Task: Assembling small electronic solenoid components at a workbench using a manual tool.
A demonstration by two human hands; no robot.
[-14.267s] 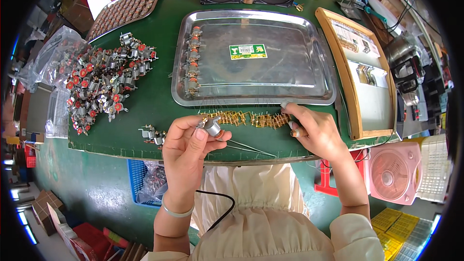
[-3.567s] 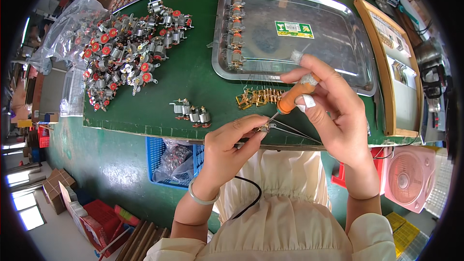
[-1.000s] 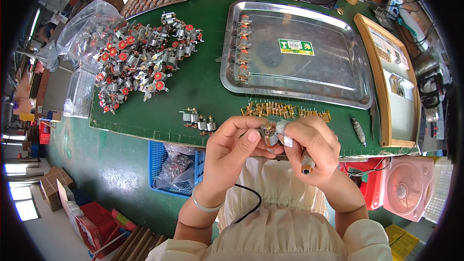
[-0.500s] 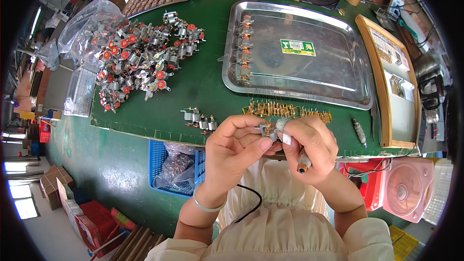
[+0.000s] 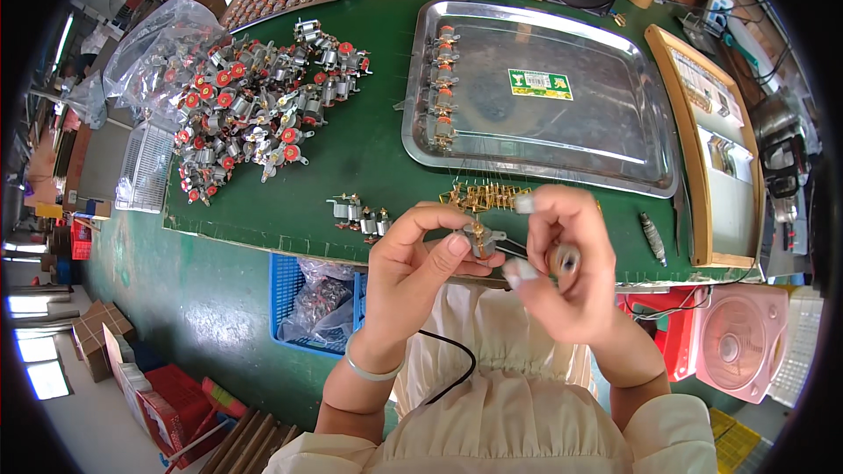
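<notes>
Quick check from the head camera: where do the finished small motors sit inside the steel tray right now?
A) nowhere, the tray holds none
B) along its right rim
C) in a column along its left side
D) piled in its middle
C: the small motors stand in a single column near the left side of the steel tray, whose remaining floor shows only a sticker.

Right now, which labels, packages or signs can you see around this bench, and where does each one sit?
Small rectangular green-and-yellow sticker label: on the floor of the large silver metal tray, upper centre.
Clear crumpled plastic bag: far left of the green table, beside the heap of small motors with red caps.
Wooden-framed board holding printed sheets: right of the tray.
Brown cardboard boxes: on the floor, lower left.
</notes>
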